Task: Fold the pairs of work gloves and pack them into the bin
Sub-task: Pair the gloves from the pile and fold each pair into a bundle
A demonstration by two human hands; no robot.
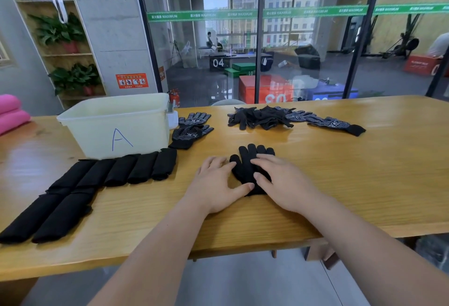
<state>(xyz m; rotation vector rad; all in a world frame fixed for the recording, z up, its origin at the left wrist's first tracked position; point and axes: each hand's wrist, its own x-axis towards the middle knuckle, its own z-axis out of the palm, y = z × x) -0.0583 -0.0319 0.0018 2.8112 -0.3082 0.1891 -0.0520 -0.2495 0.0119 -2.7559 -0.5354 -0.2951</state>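
Observation:
A black work glove (245, 162) lies flat on the wooden table (340, 184), fingers pointing away from me. My left hand (218, 184) rests on the table at its left edge, thumb touching the cuff. My right hand (279, 179) presses flat on its right side with straight fingers. A translucent white bin (116, 125) marked "A" stands at the left. Several folded black glove bundles (136, 169) lie in a row before the bin, more (48, 213) nearer the table's front left. Two dotted gloves (192, 130) lie right of the bin. A heap of loose gloves (279, 117) sits farther back.
Pink cushions (9, 113) sit at the table's far left end. A glass wall (291, 38) stands right behind the table. The table's near edge (218, 249) runs just below my forearms.

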